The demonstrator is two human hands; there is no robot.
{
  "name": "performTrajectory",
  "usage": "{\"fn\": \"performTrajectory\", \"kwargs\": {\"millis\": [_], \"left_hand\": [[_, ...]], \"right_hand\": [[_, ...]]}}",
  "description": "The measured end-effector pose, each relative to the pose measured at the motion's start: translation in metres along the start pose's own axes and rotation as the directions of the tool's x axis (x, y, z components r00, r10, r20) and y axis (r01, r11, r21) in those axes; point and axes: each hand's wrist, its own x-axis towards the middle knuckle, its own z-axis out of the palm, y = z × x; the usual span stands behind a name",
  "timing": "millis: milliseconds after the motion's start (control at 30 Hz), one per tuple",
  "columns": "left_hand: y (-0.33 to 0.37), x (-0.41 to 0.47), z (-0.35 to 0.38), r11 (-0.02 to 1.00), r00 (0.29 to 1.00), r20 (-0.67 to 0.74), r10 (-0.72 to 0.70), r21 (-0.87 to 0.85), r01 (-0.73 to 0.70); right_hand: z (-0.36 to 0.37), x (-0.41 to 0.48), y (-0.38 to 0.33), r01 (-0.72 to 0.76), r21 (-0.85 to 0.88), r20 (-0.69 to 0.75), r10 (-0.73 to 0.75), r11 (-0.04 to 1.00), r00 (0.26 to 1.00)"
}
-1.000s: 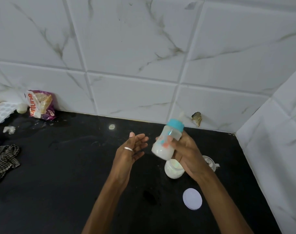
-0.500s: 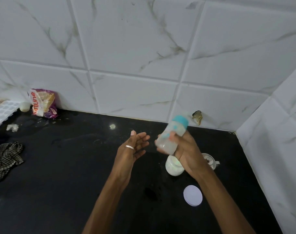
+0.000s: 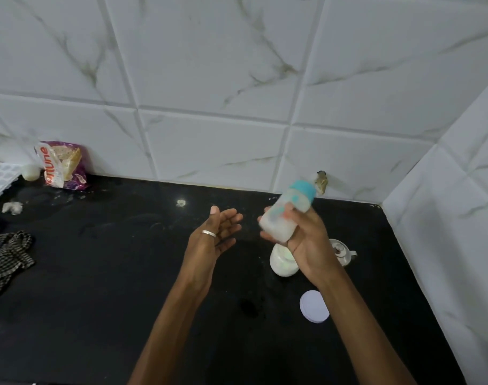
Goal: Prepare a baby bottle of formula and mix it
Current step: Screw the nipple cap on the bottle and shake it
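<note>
One teal-capped baby bottle point(image 3: 274, 229) is gripped, tilted, in the right hand point(image 3: 306, 240), apparently for shaking (it is blurred); the left hand point(image 3: 212, 237) is held spread beside it.

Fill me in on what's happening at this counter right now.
A person is mixing formula at a black counter. The right hand grips a baby bottle with a teal collar, held tilted above the counter. The bottle holds milky liquid and looks motion-blurred, which suggests shaking. The left hand is open beside it, palm toward the bottle, holding nothing. Below the right hand an open white jar stands on the counter, and a round white lid lies apart, nearer the camera.
</note>
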Motion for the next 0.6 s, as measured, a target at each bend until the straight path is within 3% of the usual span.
{"fn": "performTrajectory", "kwargs": {"millis": [67,167,200,300,367,467,500,600], "left_hand": [[-0.001,0.0,-0.002,1.0,1.0,0.0,-0.001,0.002,0.001],[-0.002,0.0,-0.002,1.0,1.0,0.016,-0.006,0.011,0.006],[-0.003,0.0,-0.002,1.0,1.0,0.019,-0.005,0.014,0.005],[-0.004,0.0,-0.005,1.0,1.0,0.011,-0.005,0.009,0.004],[-0.005,0.0,-0.008,1.0,1.0,0.008,-0.011,0.004,0.011],[-0.007,0.002,-0.01,1.0,1.0,0.014,-0.021,-0.002,0.021],[-0.007,0.002,-0.011,1.0,1.0,0.019,-0.02,0.0,0.02],[-0.007,0.003,-0.013,1.0,1.0,0.021,-0.014,0.002,0.014]], "right_hand": [[0.001,-0.001,0.005,0.005,0.008,-0.03,-0.005,1.0,1.0],[-0.003,-0.007,0.015,-0.059,-0.243,0.11,0.088,0.968,0.99],[-0.005,-0.007,0.013,-0.039,-0.233,0.104,0.065,0.972,0.992],[-0.005,-0.003,0.005,0.021,0.059,-0.042,-0.019,0.998,0.999],[-0.006,-0.003,0.01,0.01,0.106,-0.068,-0.003,0.994,0.998],[-0.008,-0.013,0.022,-0.122,-0.233,0.101,0.149,0.965,0.984],[-0.01,-0.012,0.024,-0.108,-0.259,0.119,0.142,0.96,0.983],[-0.006,-0.006,0.02,-0.042,0.049,-0.054,0.044,0.998,0.998]]}}
